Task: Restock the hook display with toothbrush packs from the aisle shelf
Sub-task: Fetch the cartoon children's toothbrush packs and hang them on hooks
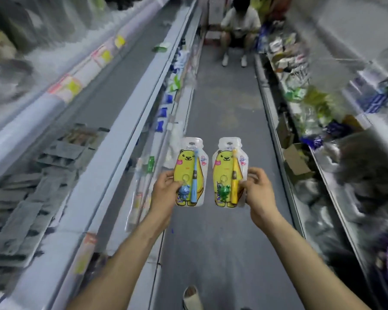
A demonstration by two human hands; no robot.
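Left grip: the left hand is pinching the blue-brush pack at its lower left edge, with the thumb lying on the front and the fingers curling round the edge.
Right grip: the right hand is pinching the yellow-brush pack at its lower right edge, with the thumb on the front and the fingers curling round the side.
Blue-brush pack: it is standing upright with its hang-hole end pointing to 12 o'clock. It is showing a yellow bear card, a blue toothbrush along its 3 o'clock side and a blue charm near 7 o'clock.
Yellow-brush pack: it is being held upright just beside the first pack, at that pack's 3 o'clock, and the two are not touching. It is carrying a yellow toothbrush along its 3 o'clock side and a green frog charm near 7 o'clock.
Where the packs are: both are hanging in the air over the grey aisle floor, slightly toward 6 o'clock from the middle of the view.
Left shelving: it is running from 7 o'clock up to 12, with clear hanging packs showing at 9 o'clock of the left hand.
Right shelving: it is running from 5 o'clock up to 1, its goods are blurring, and a cardboard box is sitting at 3 o'clock of the right hand.
Far end: a seated person is facing down the aisle at 12 o'clock.
Near end: a foot is showing at 6 o'clock.
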